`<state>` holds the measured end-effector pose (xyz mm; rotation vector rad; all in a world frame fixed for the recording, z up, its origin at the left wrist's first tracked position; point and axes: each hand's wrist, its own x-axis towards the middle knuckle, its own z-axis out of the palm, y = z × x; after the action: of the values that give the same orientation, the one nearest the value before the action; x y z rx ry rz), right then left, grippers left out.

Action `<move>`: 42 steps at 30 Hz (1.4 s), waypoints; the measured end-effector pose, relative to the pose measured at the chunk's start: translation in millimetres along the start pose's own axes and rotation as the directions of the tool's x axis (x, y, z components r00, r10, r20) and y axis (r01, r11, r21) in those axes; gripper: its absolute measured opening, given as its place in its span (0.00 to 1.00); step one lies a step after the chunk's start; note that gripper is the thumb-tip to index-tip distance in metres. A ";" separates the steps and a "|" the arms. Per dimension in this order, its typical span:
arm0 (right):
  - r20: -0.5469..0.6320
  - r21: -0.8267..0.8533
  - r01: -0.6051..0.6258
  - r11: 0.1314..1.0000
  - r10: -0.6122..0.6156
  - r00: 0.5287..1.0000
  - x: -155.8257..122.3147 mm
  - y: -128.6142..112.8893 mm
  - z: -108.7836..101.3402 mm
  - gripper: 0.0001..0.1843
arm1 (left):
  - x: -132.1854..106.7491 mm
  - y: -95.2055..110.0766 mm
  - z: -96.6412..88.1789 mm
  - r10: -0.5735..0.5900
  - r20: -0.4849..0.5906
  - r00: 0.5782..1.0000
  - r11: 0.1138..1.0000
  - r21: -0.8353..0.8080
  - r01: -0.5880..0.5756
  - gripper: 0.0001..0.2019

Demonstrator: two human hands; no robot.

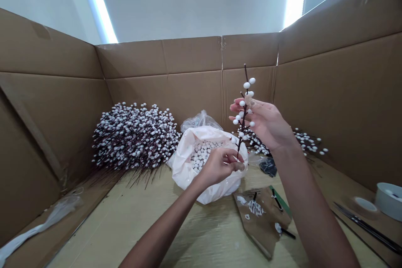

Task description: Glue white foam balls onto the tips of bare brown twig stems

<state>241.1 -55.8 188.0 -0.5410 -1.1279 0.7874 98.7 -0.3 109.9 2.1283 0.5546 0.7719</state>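
An artificial berry branch [243,123] with a dark brown stem and white berries stands nearly upright in front of me. My left hand [221,165] pinches its stem near the lower end, above the rim of a white plastic bag [182,171]. Loose white berries [201,155] fill the bag. Higher up, my right hand [264,119] is at the branch's upper part, thumb in front and fingers behind the stem. Whether its thumb presses on a berry or on a twig is hard to make out. Both hands have only this branch between them.
A large pile of finished-looking berry branches [135,136] lies at the left; more branches [309,141] lie behind my right arm. Cardboard with white glue smears [260,222] sits front right. Scissors-like black tool [367,224] and tape roll [389,201] are far right. Cardboard walls [188,88] surround the table.
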 end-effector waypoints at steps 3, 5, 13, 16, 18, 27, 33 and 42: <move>-0.071 -0.027 0.027 0.999 -0.029 0.997 -0.6 1.4 5.3 0.08 | -0.7 1.1 0.0 0.014 -0.011 1.000 1.000 -0.002 -0.014 0.05; -0.130 -0.027 0.061 0.998 -0.064 0.989 -0.7 3.5 10.1 0.08 | -1.1 1.2 1.0 0.025 -0.026 0.999 1.000 -0.002 -0.025 0.05; -0.207 -0.078 0.182 0.980 -0.194 0.959 -1.4 16.6 23.3 0.08 | -0.7 -5.5 7.2 0.056 0.018 0.998 0.995 0.083 -0.058 0.06; -0.183 -0.142 0.225 0.964 -0.248 0.951 -2.3 17.0 22.3 0.10 | -0.8 -4.0 -16.9 0.023 0.274 0.961 0.981 0.180 -0.075 0.17; -0.172 -0.180 0.223 0.958 -0.253 0.952 -3.2 14.6 20.7 0.10 | -0.6 -3.6 -41.7 -0.144 0.399 0.905 0.954 0.298 0.020 0.24; -0.063 -0.337 0.091 0.937 -0.118 0.991 -8.2 9.7 23.2 0.04 | 11.9 -50.8 -79.4 -0.246 0.157 0.957 0.837 0.532 0.128 0.06; -0.037 -0.401 0.107 0.910 -0.133 0.990 -9.3 13.9 26.5 0.04 | 14.9 -76.5 -61.0 -0.259 0.132 0.957 0.785 0.606 0.129 0.06; -0.020 -0.516 0.242 0.822 -0.294 0.956 -8.6 19.6 25.7 0.05 | 12.3 -78.2 -43.8 -0.289 -0.066 0.955 0.683 0.685 0.254 0.07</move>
<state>209.8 -50.5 177.6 -0.8308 -1.2900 0.2004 67.6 76.7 74.0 2.6283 1.2633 0.3552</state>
